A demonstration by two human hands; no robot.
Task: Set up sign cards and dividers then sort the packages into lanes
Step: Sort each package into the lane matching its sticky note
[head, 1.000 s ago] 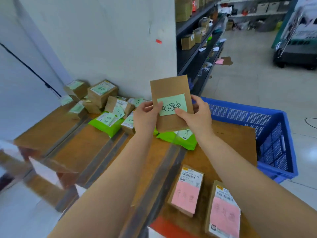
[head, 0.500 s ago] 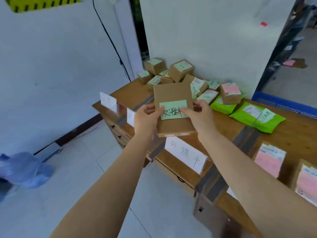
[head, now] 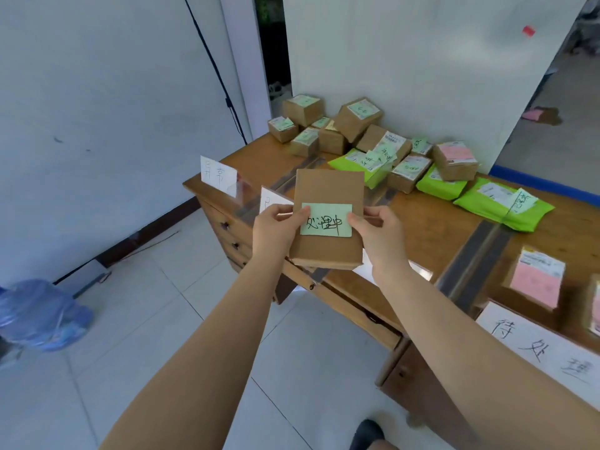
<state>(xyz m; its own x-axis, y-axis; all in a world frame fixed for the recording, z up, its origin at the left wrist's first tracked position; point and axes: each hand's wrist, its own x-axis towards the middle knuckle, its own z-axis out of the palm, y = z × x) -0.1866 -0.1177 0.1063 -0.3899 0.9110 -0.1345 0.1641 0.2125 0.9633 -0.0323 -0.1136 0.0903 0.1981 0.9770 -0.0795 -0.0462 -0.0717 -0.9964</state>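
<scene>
You hold a flat brown cardboard package [head: 328, 219] above the wooden table's [head: 422, 228] edge, left hand [head: 276, 230] at nine o'clock, right hand [head: 378, 233] at three, thumbs pinching its green paper note [head: 325, 220].

Bare wood lies open mid-table [head: 431, 235] – heaped packages [head: 357, 138] crowd the wall side, sign cards [head: 218, 174] the front edge

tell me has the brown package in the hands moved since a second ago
Yes. The brown package, held by both hands, left the spot above the green bags and now sits toward the table's left end.
</scene>
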